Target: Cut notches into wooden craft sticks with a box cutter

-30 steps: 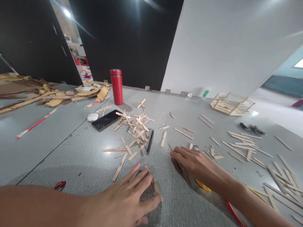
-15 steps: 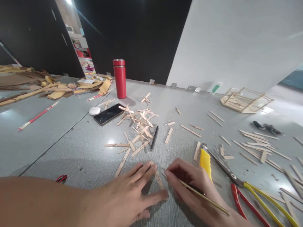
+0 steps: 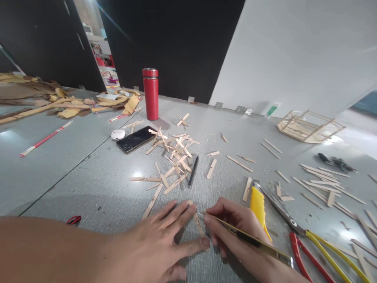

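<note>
My left hand [image 3: 159,243] lies spread on the grey table, its fingertips and thumb pressing on a small wooden craft stick [image 3: 198,222] with notches cut along it. Parts of that stick are hidden under the fingers. Pinched pen-like in my right hand [image 3: 235,232] is a slim gold-and-black craft knife [image 3: 253,240], whose thin tip meets the stick's right edge. Just beyond both hands are a black pen [image 3: 193,171] and a loose heap of notched sticks [image 3: 178,153]. A yellow-handled cutter [image 3: 258,208] lies right of my right hand.
Scissors [image 3: 293,223] with yellow handles and red-handled pliers [image 3: 299,255] lie at right, near scattered sticks [image 3: 321,179]. Farther back stand a wooden stick frame [image 3: 309,127] and a red flask [image 3: 150,96]. A phone [image 3: 137,139] and white case [image 3: 118,135] lie left of the heap.
My right hand has rolled the craft knife so more of its flat gold side shows, and its tip has shifted slightly left onto the stick. My left hand stays in place.
</note>
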The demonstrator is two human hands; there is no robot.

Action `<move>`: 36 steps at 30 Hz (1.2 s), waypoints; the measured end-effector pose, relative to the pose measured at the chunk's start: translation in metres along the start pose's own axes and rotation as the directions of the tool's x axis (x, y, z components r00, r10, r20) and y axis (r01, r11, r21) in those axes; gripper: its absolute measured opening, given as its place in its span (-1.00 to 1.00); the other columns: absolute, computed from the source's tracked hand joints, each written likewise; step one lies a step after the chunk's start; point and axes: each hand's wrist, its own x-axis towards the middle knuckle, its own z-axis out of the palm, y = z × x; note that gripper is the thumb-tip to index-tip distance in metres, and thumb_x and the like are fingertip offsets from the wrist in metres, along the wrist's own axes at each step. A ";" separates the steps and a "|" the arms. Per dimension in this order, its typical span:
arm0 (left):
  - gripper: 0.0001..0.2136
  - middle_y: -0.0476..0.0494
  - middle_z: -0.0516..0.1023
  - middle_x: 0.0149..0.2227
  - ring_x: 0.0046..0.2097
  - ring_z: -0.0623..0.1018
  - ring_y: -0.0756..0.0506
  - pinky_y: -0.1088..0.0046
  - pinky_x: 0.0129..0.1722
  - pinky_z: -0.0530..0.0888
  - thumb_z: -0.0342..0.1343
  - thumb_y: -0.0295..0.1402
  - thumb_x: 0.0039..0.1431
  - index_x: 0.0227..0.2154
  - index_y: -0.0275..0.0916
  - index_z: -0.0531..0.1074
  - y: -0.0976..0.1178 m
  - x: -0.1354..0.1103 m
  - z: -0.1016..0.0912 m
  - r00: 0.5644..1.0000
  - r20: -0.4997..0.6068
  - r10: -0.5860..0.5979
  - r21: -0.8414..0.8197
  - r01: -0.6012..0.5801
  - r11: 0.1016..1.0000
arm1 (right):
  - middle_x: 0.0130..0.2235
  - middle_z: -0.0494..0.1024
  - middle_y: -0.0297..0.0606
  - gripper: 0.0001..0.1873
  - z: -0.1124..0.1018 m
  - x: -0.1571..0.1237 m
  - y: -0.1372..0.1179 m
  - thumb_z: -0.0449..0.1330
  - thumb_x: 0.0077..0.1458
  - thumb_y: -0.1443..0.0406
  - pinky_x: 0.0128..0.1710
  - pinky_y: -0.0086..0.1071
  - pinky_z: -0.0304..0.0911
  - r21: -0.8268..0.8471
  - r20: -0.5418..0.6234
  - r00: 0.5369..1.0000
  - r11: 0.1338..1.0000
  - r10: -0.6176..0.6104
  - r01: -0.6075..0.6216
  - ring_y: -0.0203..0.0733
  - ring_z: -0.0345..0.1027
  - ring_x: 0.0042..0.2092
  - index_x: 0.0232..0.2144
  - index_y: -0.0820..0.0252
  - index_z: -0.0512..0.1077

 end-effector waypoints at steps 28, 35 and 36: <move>-0.47 -0.35 -0.14 0.53 0.50 -0.03 -0.40 -0.14 0.41 0.15 -0.04 -0.16 0.52 0.46 0.05 0.03 -0.011 0.003 0.002 0.996 -0.075 0.053 -0.070 -0.058 0.996 | -0.66 0.32 -0.46 -0.49 0.011 0.008 0.007 0.02 0.43 -0.03 -0.59 -0.42 0.13 -0.178 -0.134 0.987 0.982 -0.083 0.058 -0.35 0.16 -0.62 -0.51 0.09 0.27; -0.48 -0.31 -0.18 0.54 0.51 -0.05 -0.38 -0.12 0.42 0.13 -0.03 -0.17 0.52 0.45 0.05 0.05 -0.012 0.003 0.002 0.995 -0.070 0.068 -0.078 -0.074 0.994 | -0.64 0.31 -0.46 -0.50 0.011 0.008 -0.001 0.02 0.42 -0.01 -0.61 -0.44 0.12 -0.219 -0.121 0.986 0.972 -0.116 0.087 -0.37 0.15 -0.61 -0.50 0.11 0.28; -0.48 -0.30 -0.18 0.54 0.51 -0.05 -0.38 -0.11 0.42 0.13 -0.02 -0.18 0.52 0.45 0.06 0.06 -0.012 0.003 0.001 0.995 -0.071 0.069 -0.082 -0.075 0.994 | -0.64 0.32 -0.46 -0.50 0.011 0.008 -0.002 0.02 0.42 0.00 -0.60 -0.44 0.13 -0.235 -0.120 0.985 0.967 -0.124 0.093 -0.37 0.16 -0.61 -0.51 0.11 0.28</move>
